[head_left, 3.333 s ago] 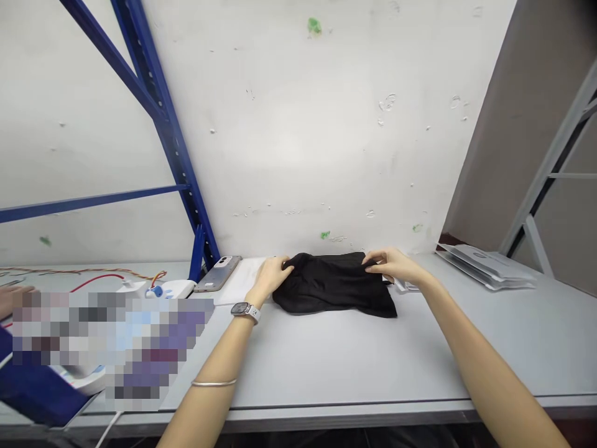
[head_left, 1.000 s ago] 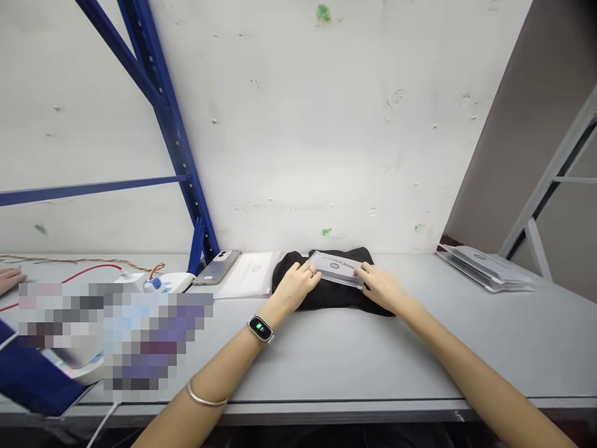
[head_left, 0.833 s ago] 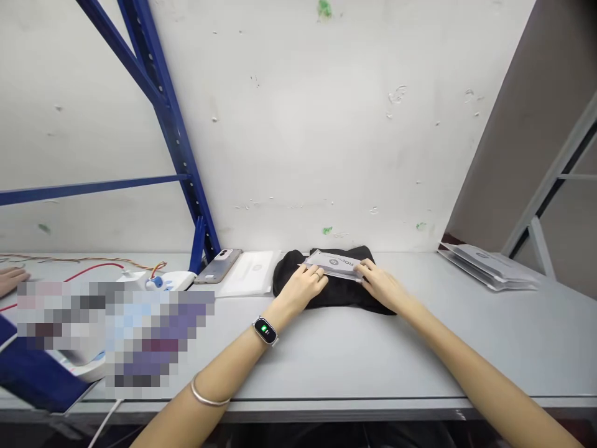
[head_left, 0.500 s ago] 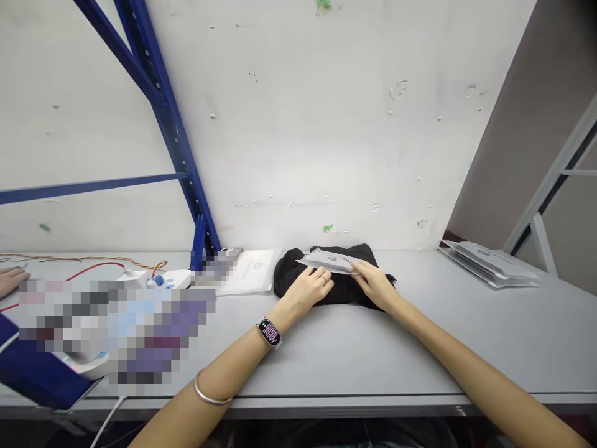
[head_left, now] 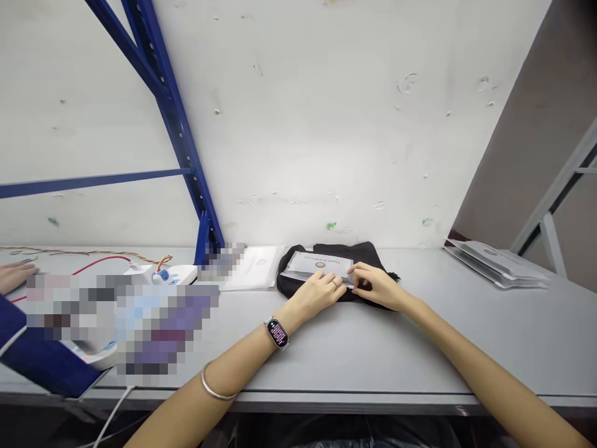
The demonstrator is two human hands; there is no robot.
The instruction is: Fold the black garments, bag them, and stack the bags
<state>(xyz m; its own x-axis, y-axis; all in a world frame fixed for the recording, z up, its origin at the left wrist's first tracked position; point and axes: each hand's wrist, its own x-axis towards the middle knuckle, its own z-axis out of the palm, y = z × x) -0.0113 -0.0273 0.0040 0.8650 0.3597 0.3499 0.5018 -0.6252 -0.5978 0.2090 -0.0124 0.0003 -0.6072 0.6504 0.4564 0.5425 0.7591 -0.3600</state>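
Observation:
A translucent plastic bag (head_left: 303,261) with printed lettering and a round dark logo lies flat on a folded black cloth (head_left: 373,255). My left hand (head_left: 314,295), wearing a ring, has its fingers curled over the bag's near edge. To its right, my right hand (head_left: 377,287) pinches the near right corner of the same bag with thumb and forefinger. The two hands' fingertips are close together, and they cover part of that edge. Black cloth shows around the bag and under both hands.
Left of the cloth lies a white packet (head_left: 254,267). Several stacked packets (head_left: 504,264) sit at the right rear. A white power strip (head_left: 181,274) with cables stands at left beside a blue metal post (head_left: 186,143). Another person's hand (head_left: 16,275) rests at far left.
The bag, earlier tilted up with its far part foreshortened, now lies flatter with its logo facing up. Both hands have shifted slightly nearer me, and my left hand has moved closer to the right one.

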